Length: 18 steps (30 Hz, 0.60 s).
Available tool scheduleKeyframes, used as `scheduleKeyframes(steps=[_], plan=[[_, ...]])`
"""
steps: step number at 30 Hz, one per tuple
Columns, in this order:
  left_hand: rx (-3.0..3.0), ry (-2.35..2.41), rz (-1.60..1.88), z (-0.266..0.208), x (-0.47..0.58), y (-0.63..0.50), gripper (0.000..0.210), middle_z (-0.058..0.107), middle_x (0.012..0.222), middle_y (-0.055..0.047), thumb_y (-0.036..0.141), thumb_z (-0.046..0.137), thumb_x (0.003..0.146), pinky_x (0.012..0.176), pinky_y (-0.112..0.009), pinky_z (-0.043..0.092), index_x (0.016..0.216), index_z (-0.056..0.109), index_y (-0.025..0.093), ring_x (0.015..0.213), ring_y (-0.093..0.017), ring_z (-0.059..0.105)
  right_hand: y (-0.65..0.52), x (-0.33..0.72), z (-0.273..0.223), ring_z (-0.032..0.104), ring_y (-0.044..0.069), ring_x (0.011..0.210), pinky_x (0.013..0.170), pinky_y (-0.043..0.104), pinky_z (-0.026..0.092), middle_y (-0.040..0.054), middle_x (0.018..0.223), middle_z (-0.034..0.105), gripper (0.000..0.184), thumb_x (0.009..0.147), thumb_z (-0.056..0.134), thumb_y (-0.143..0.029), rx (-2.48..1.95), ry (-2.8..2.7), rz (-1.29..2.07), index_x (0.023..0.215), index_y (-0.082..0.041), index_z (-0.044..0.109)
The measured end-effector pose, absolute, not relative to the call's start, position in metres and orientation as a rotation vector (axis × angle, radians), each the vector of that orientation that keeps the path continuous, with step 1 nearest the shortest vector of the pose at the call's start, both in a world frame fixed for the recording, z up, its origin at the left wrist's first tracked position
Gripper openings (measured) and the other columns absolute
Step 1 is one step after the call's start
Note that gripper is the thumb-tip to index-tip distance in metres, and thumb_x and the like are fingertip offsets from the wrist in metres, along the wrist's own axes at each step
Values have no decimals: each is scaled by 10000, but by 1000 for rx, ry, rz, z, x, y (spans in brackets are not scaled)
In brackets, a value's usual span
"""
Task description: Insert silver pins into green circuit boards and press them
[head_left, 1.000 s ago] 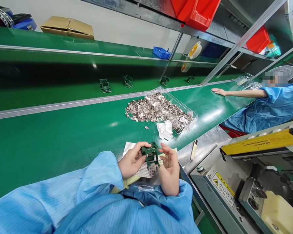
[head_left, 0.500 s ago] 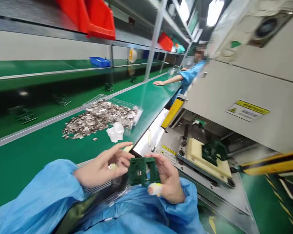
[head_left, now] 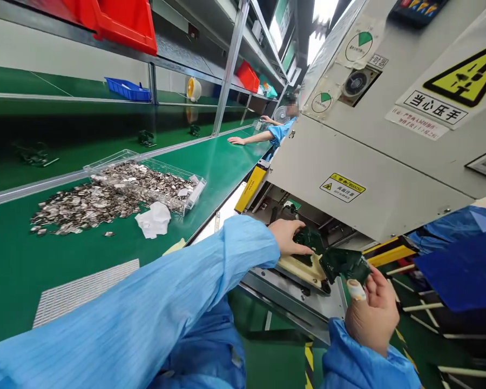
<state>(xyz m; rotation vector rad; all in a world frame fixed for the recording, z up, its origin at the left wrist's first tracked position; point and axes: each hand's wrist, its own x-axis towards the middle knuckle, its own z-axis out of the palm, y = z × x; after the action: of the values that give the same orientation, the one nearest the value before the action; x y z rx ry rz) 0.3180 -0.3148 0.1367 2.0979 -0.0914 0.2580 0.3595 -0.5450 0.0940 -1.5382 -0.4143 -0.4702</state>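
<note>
My right hand (head_left: pixel 375 308), its thumb wrapped in a white covering, grips a dark green plastic housing (head_left: pixel 344 265) by its right end. The piece is held in the air in front of the machine's opening. My left hand (head_left: pixel 289 237) reaches across to the cream fixture (head_left: pixel 297 268), thumb and fingers around a second dark green plastic housing (head_left: pixel 310 239) there. Whether that second piece still touches the fixture is hard to see. Both housings are close together, their far sides partly hidden.
The large grey machine (head_left: pixel 372 167) overhangs the fixture, with yellow guards (head_left: pixel 251 186) beside its opening. On the green bench lie a heap of small metal pieces (head_left: pixel 89 208), a clear tray (head_left: pixel 194 194) and white crumpled material (head_left: pixel 154 220). Another person's arm (head_left: pixel 253 137) rests farther along. A blue sleeve (head_left: pixel 449 229) shows at right.
My view has turned right. My hands have moved from in front of my body to the machine's fixture; my right hand still carries its housing, and my left hand has reached the housing on the fixture.
</note>
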Motion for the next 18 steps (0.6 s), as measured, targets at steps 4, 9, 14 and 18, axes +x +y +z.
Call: scheduleKeyframes(steps=[4,9,14,18], plan=[[1764,2,401,144,293,-292,586,600,1024,-72,335,771,630,875,-335,493,1146,543,174,968,-210,591,-533,371,110,567,300,1133,1053,540,373,109,1180,611,685,647,807,-382,-1660,-561,-369,1249,-186,543],[1618,-20,206,136,197,-232,484,502,912,8,137,745,591,901,-326,456,993,482,194,892,-140,551,-512,388,116,562,297,1141,1018,463,430,108,1168,622,645,689,757,-464,-1958,-788,-81,1244,-217,542],[1665,255,52,101,112,-197,491,506,931,11,216,752,661,918,-322,441,1058,464,225,930,-147,544,-494,397,116,535,291,1199,1022,407,432,106,1236,597,600,760,679,-510,-1966,-951,11,1258,-217,519],[1564,270,-18,67,108,-195,556,554,1062,-33,319,784,652,1025,-388,374,1100,467,234,1059,-192,544,-510,389,109,456,336,1280,898,387,514,130,1374,505,687,839,570,-529,-2160,-955,-57,1421,-218,377]])
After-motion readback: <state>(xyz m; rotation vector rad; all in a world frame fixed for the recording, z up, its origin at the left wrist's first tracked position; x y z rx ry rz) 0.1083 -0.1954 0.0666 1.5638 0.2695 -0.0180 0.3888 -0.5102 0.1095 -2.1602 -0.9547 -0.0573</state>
